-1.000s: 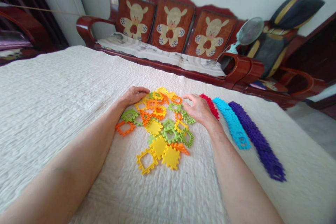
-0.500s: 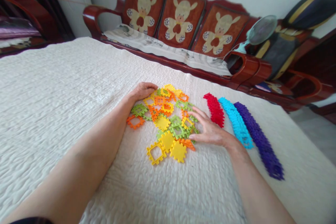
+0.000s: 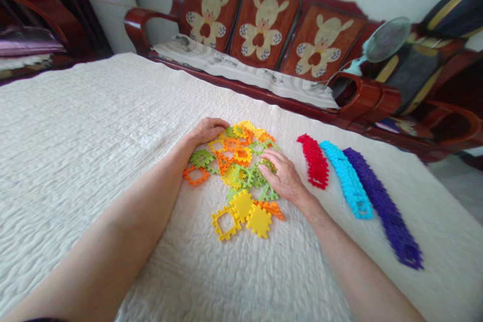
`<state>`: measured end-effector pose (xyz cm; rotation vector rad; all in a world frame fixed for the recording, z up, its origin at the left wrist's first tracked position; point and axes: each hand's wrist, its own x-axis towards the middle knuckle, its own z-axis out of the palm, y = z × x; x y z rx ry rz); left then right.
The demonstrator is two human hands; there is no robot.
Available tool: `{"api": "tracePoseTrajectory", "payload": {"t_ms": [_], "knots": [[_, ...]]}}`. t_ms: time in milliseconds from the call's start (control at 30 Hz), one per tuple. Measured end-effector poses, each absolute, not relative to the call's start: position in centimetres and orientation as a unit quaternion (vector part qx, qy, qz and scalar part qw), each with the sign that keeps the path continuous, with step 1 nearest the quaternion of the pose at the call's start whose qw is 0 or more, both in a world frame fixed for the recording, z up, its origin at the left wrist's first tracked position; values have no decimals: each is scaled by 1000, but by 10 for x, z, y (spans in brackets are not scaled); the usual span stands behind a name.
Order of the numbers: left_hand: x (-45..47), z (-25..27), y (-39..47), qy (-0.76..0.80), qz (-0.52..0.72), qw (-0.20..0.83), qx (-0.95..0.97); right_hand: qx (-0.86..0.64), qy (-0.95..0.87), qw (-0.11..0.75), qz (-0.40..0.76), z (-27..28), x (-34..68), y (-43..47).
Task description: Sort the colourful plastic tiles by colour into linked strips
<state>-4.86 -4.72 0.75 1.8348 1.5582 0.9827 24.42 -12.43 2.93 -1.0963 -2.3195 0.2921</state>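
Observation:
A loose pile of notched plastic building tiles lies on the quilted cover, with yellow tiles [image 3: 241, 204], green tiles [image 3: 202, 158] and orange tiles [image 3: 195, 175]. Some are solid, others are open frames. My left hand [image 3: 207, 130] rests at the far left edge of the pile, fingers stretched along it, no tile visible in its grasp. Over the right side of the heap, my right hand [image 3: 281, 176] has its thumb and fingers apart, touching green tiles. The palm hides some of the tiles below it.
To the right lie separate rows of joined tiles: a red row [image 3: 316, 162], a light blue row [image 3: 347, 181] and a purple row [image 3: 383, 206]. Behind the quilted surface [image 3: 94, 121] stands a wooden sofa [image 3: 249, 88] with bear cushions. A fan [image 3: 388, 40] stands at its right arm.
My right hand has moved left, further over the pile, and some green tiles have shifted left onto a yellow one. My left hand stays at the pile's edge. The view has turned slightly.

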Motion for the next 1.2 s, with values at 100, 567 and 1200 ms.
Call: {"api": "tracePoseTrajectory", "payload": {"t_ms": [100, 567, 1200], "knots": [[-49, 7, -47, 578, 360, 260, 685, -378, -863, 319, 99, 36, 245, -127], [-47, 7, -49, 579, 365, 257, 682, -402, -833, 361, 122, 23, 277, -142], [-50, 1, -44, 593, 350, 250, 681, -344, -922, 40, 172, 58, 278, -165]]}}
